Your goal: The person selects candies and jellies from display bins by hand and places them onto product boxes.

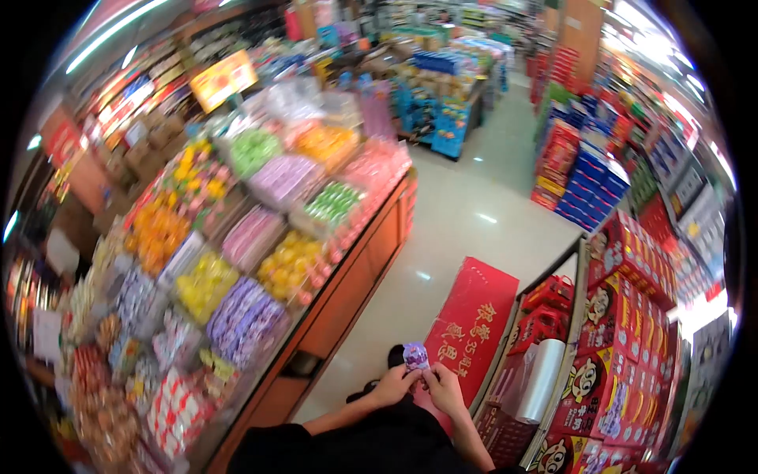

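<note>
In the lower middle of the head view, a small purple wrapped packet point(414, 355) is pinched between the fingertips of both hands. My left hand point(395, 385) grips its lower left side, fingers closed. From the right, my right hand point(444, 389) pinches the lower edge, thumb close to the left one. Both hands are in front of my dark clothing, above the floor. What is inside the packet cannot be made out. Similar purple packets point(246, 317) lie in rows on the display counter to the left.
A wooden-sided counter point(339, 312) heaped with bagged sweets fills the left. Red cartons point(612, 347) are stacked at the right, beside a shelf holding a clear plastic roll point(542, 379). A red mat point(474, 316) lies on the aisle floor point(466, 201). Blue boxes point(588, 186) stand farther ahead.
</note>
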Demonstrator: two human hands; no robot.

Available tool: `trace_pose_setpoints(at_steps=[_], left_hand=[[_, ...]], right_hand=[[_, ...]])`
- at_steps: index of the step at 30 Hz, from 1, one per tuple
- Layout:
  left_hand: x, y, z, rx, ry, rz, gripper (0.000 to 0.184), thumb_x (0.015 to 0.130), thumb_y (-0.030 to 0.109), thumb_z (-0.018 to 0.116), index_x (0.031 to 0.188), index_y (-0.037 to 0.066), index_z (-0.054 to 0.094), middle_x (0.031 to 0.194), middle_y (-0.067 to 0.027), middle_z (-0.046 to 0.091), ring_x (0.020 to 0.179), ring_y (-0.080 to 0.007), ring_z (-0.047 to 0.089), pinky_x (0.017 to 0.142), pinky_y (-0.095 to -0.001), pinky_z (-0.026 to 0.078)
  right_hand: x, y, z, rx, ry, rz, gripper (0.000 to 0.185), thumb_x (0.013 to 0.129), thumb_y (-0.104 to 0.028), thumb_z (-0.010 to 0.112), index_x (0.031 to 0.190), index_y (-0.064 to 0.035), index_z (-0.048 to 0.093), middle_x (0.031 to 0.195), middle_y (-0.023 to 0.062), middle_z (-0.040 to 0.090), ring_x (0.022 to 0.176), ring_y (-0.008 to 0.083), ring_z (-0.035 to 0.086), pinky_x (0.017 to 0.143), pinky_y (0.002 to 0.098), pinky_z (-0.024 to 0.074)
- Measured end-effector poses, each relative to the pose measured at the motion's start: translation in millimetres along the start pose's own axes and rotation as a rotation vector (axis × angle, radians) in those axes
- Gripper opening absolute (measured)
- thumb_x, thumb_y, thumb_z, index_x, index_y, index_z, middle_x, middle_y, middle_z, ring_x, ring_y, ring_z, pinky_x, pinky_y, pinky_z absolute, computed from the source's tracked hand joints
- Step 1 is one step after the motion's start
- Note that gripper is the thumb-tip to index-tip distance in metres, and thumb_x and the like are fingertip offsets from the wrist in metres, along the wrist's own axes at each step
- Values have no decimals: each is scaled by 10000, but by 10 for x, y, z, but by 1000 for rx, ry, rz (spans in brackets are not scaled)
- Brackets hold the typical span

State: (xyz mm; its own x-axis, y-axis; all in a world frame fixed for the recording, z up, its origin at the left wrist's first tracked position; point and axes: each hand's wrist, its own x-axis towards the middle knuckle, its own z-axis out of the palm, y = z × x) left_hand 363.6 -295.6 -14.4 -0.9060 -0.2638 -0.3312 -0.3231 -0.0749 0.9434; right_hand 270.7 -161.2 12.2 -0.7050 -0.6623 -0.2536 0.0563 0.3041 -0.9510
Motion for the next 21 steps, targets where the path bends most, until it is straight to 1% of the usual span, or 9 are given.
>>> trace_pose_setpoints(at_steps=[2,4,6,9,10,12,14,17,21], left_hand=[[-252,-133,-184,-17,66,55,317,980,293,501,853,21,602,677,-33,592,620,-115,564,594,-282,469],[-518,-54,-356,15,136,40,327,985,301,494,876,13,604,693,-37,596,625,-116,555,604,-279,461],[-650,-270,-519,-116,180,106,296,983,298,508,896,29,597,689,-15,580,626,-95,530,576,-261,425],[-876,-260,-805,-196,306,73,324,985,320,505,895,22,597,690,-14,578,623,-93,521,580,-261,427],[-920,-334,-929,-180,338,56,331,984,326,507,892,21,596,690,-14,578,623,-93,522,584,-260,430],[-988,-530,-1225,-152,394,14,346,982,339,511,887,18,595,689,-12,577,625,-91,524,591,-259,436],[-1089,-678,-1556,-161,473,-45,337,960,342,552,894,15,600,702,-22,586,650,-104,553,609,-270,454],[-1319,-670,-2123,-149,614,-81,303,934,310,591,904,8,601,722,-42,606,665,-122,571,611,-284,463],[-1382,-1126,-2887,-173,801,16,283,928,273,586,916,-10,581,718,-66,625,653,-136,585,603,-295,466]], right_hand=[[-70,-131,267,-6,-89,2,178,949,-117,532,841,17,575,707,54,607,640,99,575,587,255,473],[-13,12,496,-128,-161,-77,186,956,-115,521,842,23,572,700,61,604,627,111,572,584,259,475],[24,-103,742,-193,-223,-97,187,956,-119,521,844,22,572,688,61,601,616,122,576,570,271,475],[164,-214,1128,-268,-328,-88,205,954,-136,525,842,28,577,672,70,602,604,130,578,562,288,475],[220,-243,1272,-297,-362,-123,212,952,-144,529,843,30,579,671,76,603,604,135,580,563,293,475],[357,-266,1606,-355,-427,-187,227,949,-160,535,844,34,585,668,87,606,603,146,585,566,302,475],[530,-278,1984,-387,-494,-186,235,946,-169,539,850,38,592,668,98,607,605,160,591,568,309,475],[771,-349,2638,-409,-580,-196,239,943,-177,545,862,41,598,669,104,608,608,173,596,571,316,475],[1175,-362,3564,-428,-637,-225,226,933,-180,567,881,36,611,674,89,611,603,146,584,553,302,462]])
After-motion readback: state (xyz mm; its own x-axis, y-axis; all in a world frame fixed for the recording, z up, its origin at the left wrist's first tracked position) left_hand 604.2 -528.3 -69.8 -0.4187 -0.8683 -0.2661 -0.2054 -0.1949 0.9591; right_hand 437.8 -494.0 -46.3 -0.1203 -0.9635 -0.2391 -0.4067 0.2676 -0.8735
